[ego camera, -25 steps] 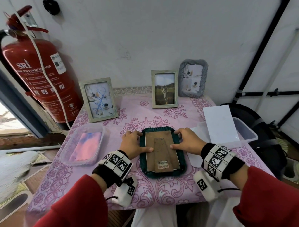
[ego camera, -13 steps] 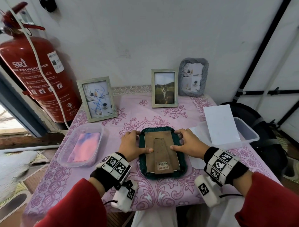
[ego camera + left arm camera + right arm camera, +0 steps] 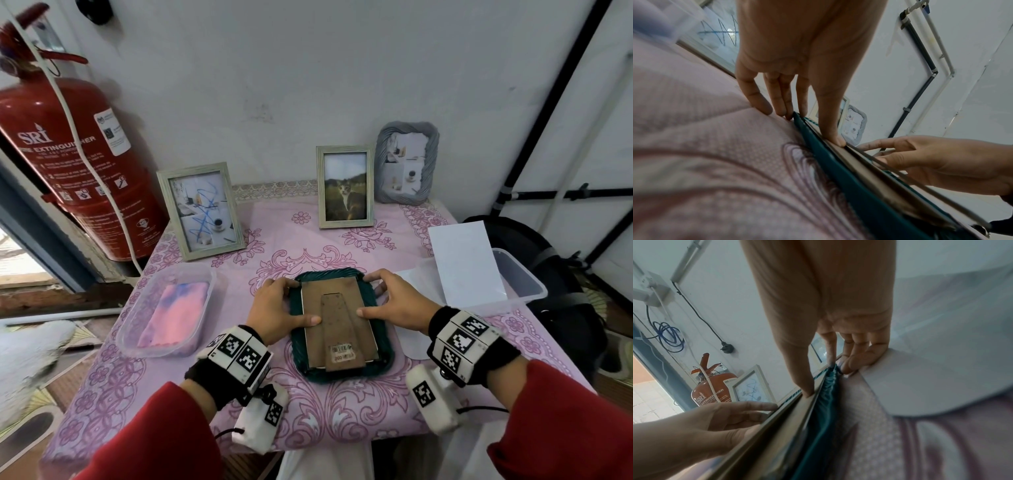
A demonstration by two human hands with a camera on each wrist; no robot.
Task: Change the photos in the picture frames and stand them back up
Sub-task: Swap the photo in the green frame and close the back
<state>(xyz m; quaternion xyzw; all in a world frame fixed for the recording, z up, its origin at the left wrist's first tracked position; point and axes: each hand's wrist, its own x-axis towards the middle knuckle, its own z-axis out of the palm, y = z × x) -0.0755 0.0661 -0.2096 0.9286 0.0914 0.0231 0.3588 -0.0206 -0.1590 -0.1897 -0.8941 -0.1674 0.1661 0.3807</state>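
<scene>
A teal picture frame (image 3: 296, 346) lies face down in the middle of the pink table, its brown backing board (image 3: 339, 308) and folded stand facing up. My left hand (image 3: 274, 308) rests at its left edge, with the thumb (image 3: 830, 129) pressing on the backing and the straight fingers touching the cloth and the top left corner. My right hand (image 3: 400, 301) mirrors it on the right edge, thumb (image 3: 803, 378) on the backing and fingers at the top right corner. The frame's teal side (image 3: 838, 170) (image 3: 824, 402) shows edge-on in both wrist views. Its photo is hidden.
Three frames stand at the back: a pale one with a scribbled photo (image 3: 202, 212), one with a cat photo (image 3: 345, 186), and a grey one (image 3: 406, 164). A clear tub (image 3: 205, 274) holds a pink print at the left. Another tub (image 3: 524, 277) with a white sheet (image 3: 462, 260) stands at the right. A fire extinguisher (image 3: 68, 164) stands far left.
My right thumb has slid inward onto the backing board. The left hand and the frame have stayed where they were.
</scene>
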